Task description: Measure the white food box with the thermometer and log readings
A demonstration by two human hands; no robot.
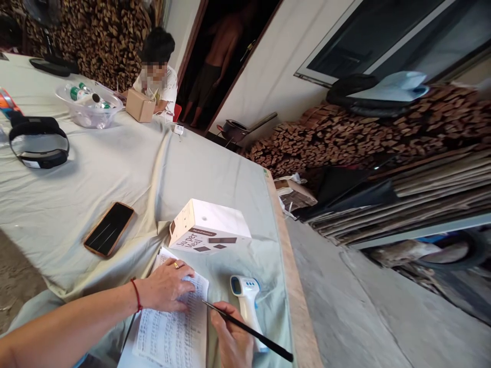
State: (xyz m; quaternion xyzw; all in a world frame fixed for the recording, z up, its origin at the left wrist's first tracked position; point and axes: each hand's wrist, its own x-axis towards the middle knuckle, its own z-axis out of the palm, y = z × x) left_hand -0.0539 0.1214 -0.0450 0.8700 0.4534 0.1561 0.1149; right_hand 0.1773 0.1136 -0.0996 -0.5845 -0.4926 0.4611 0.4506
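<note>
My left hand [171, 286] lies with fingers spread on a sheet of paper [164, 335] filled with rows of handwriting. A ring and a red bracelet [136, 295] are on that hand and wrist. Between the fingers of my right hand [232, 337] is a black pen [249, 329], its tip near the paper's right edge. Just beyond my right hand lies a white and blue infrared thermometer [247, 301]. A white box [210, 227] with printed lettering stands past the top of the paper.
A smartphone [109, 229] and a black head strap device [38, 143] lie on the cloth-covered table [207, 158]. A plastic basin [90, 110] of bottles stands at the far left. Across the table sits a person [169, 92] with a cardboard box [140, 106]; another person [218, 56] stands in the doorway.
</note>
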